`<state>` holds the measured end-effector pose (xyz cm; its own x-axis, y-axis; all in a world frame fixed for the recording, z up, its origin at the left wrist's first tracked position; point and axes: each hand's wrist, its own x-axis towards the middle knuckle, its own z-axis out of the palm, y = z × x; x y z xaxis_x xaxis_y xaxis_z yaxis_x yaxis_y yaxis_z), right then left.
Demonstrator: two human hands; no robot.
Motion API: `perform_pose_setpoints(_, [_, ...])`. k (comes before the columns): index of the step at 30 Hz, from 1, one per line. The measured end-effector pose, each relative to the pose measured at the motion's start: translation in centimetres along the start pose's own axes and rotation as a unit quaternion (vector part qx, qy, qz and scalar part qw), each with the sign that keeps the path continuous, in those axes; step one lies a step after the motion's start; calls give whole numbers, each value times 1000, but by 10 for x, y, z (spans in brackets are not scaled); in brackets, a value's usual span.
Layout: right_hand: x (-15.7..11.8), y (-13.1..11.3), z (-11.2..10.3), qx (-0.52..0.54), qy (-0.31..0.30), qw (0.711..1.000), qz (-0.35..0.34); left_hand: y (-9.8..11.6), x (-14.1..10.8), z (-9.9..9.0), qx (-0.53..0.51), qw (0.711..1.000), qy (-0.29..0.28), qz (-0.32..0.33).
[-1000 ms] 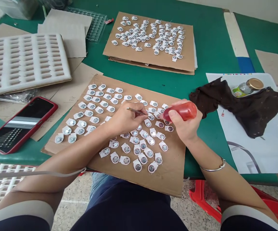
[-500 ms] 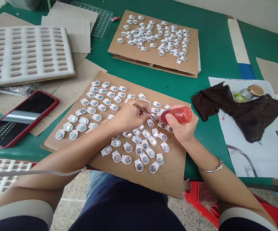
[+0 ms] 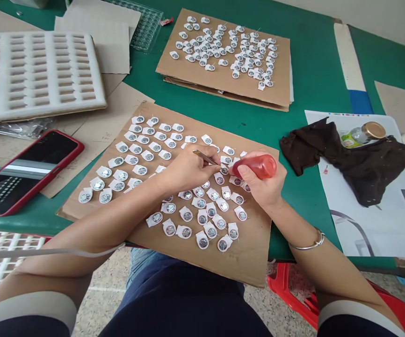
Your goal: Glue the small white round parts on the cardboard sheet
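My left hand (image 3: pixel 190 166) is closed around tweezers (image 3: pixel 204 157), a thin metal pair whose tips point down to the right at a small round piece. In my right hand (image 3: pixel 267 187) is a red squeeze bottle (image 3: pixel 258 166), tilted so that its nozzle end meets the same spot. Both hands hover over a brown cardboard sheet (image 3: pixel 248 262). Rows of small round silver pieces on white tabs (image 3: pixel 202 240) lie on it, some with thin wires. My hands and forearms hide part of the rows.
A second cardboard stack (image 3: pixel 188 70) at the back carries more such pieces. To the left are a white foam tray (image 3: pixel 51 70) and a red-cased phone (image 3: pixel 30 168). A dark cloth (image 3: pixel 360 173) and a glass jar (image 3: pixel 364 133) rest on white paper (image 3: pixel 336 206) at the right.
The bottle and my right hand have shifted very slightly left. My left hand stays in place with the tweezers, and the whole view has tilted a little.
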<state>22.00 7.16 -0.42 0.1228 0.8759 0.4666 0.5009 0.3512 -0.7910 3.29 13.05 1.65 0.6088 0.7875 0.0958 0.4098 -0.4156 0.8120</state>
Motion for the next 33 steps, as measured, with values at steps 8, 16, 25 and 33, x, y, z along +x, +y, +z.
perform_pose_setpoints(8, [1,-1,1,-11,7,1000,-21,1,0,0,-8,1000,-3,1])
perform_pose_setpoints(16, [1,0,-2,-27,8,999,-14,1,0,0,-23,1000,1,2])
perform_pose_setpoints(25, [2,0,-2,-12,14,1000,0,1,-1,0,-28,1000,-2,7])
perform_pose_setpoints(33, [1,1,-3,-20,26,999,-14,1,-1,0,-22,1000,1,10])
